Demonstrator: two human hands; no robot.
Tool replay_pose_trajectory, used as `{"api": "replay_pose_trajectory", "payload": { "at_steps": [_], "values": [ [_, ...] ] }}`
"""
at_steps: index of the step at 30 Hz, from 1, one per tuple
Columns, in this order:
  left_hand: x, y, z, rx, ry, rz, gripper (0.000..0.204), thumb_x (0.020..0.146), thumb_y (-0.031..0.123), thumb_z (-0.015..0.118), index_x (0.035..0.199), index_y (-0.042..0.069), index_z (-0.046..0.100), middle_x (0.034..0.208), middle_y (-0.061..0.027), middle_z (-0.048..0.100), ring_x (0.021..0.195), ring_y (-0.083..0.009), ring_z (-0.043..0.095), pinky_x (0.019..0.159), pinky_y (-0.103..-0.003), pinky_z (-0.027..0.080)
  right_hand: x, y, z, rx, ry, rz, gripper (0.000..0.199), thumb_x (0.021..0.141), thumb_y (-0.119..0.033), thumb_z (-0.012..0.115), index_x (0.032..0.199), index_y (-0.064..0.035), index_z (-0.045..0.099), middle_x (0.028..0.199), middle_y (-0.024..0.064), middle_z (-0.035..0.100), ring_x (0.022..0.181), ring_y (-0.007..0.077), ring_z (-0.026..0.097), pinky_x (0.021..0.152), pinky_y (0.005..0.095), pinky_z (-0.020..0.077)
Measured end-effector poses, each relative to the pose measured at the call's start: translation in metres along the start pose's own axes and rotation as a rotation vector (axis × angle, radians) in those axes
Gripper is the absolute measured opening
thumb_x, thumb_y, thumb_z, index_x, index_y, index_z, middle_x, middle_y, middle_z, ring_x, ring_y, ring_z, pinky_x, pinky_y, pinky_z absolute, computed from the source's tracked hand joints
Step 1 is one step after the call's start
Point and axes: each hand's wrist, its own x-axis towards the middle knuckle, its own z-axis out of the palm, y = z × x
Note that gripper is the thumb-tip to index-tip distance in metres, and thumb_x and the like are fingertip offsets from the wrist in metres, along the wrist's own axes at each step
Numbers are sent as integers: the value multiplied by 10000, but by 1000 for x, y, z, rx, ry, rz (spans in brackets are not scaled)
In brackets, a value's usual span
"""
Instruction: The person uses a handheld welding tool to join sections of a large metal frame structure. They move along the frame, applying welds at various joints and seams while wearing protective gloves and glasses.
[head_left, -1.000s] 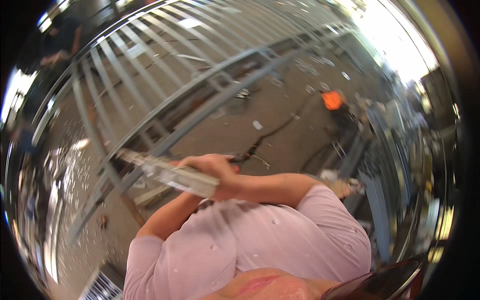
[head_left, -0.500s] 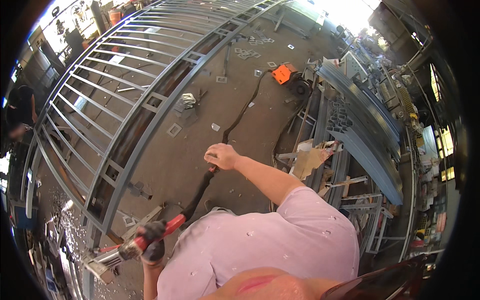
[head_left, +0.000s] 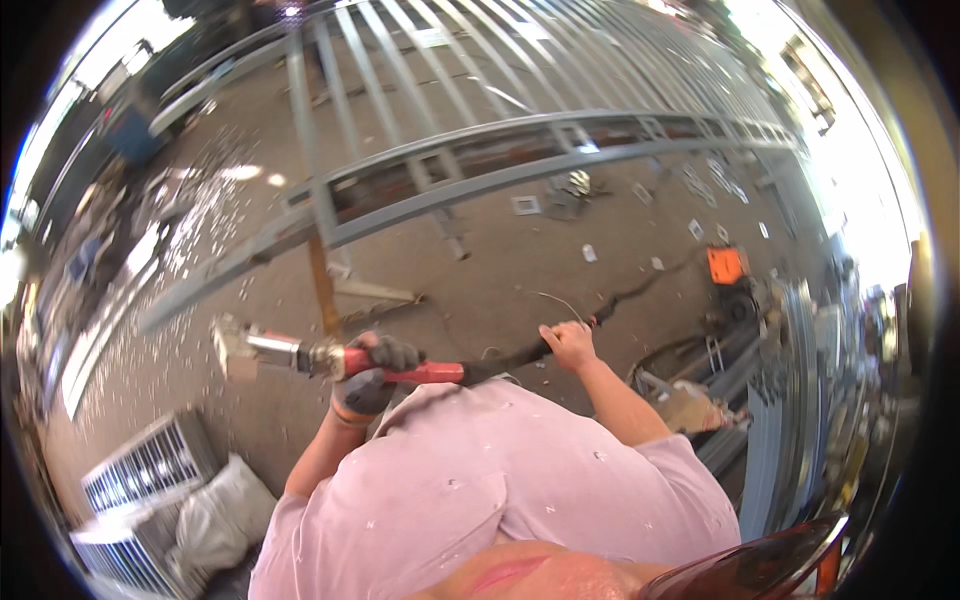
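My left hand point(head_left: 378, 380), in a grey work glove, is wrapped round the red grip of a welding gun point(head_left: 430, 374). The gun lies crosswise in front of my body, with its silver head and pale squared tip pointing left. From its right end runs a thick black hose point(head_left: 500, 364). My bare right hand point(head_left: 568, 345) is closed round that hose, to the right of the gun. Beyond my hands stands a long grey metal frame point(head_left: 470, 192) with many parallel bars; the gun's tip is apart from it.
An orange machine point(head_left: 727, 265) stands on the floor at right, near stacked metal profiles point(head_left: 765, 440). Loose plates point(head_left: 525, 205) and offcuts lie about. At lower left are a slatted metal unit point(head_left: 150, 465) and a pale sack point(head_left: 228, 515). A blue bin point(head_left: 132, 135) stands far left.
My view has turned left, so the metal frame now lies across the top. The gun has come up level before my body. My right hand still has the hose.
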Motion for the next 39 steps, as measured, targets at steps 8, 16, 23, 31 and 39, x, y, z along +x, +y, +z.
{"api": "replay_pose_trajectory", "payload": {
  "at_steps": [8, 16, 23, 31, 39],
  "values": [
    [-57, 59, -66, -176, 112, -21, 213, 866, 149, 737, 1000, 113, 576, 856, -75, 574, 867, -281, 570, 987, -528, 469, -34, -87, 73, 212, -253, 90, 751, 1083, -658, 431, 876, -37, 800, 909, 209, 766, 963, 441, 723, 904, 528, 527],
    [-45, 36, -70, -189, 155, -129, 191, 885, 117, 712, 1037, 103, 598, 884, -103, 615, 911, -314, 606, 1008, -558, 466, -33, -76, 91, 315, -401, 236, 825, 1061, -729, 417, 942, 2, 782, 952, 262, 756, 1009, 457, 723, 923, 513, 539],
    [-15, 4, -78, -200, 226, -277, 301, 894, -12, 697, 1180, 65, 643, 1030, -151, 736, 1023, -326, 706, 993, -514, 550, -12, -77, 111, 465, -348, 214, 705, 1082, -640, 503, 970, 11, 750, 947, 213, 761, 959, 347, 730, 899, 439, 541],
    [10, -59, -90, 9, 392, -479, 367, 880, 11, 813, 1199, 49, 634, 1036, -125, 759, 1018, -275, 747, 934, -409, 605, 56, -174, 18, 1171, -386, 41, 236, 1090, -214, 669, 1170, 8, 675, 1042, 57, 732, 1011, 125, 659, 938, 309, 523],
    [49, -66, -91, 352, 323, -587, 248, 952, 280, 779, 1058, 63, 723, 922, -93, 746, 748, -226, 740, 654, -379, 588, 120, -248, -53, 1067, -147, -321, 524, 936, -189, 843, 1356, 19, 610, 1142, 113, 740, 1085, 206, 686, 992, 367, 536]
  ]
}}
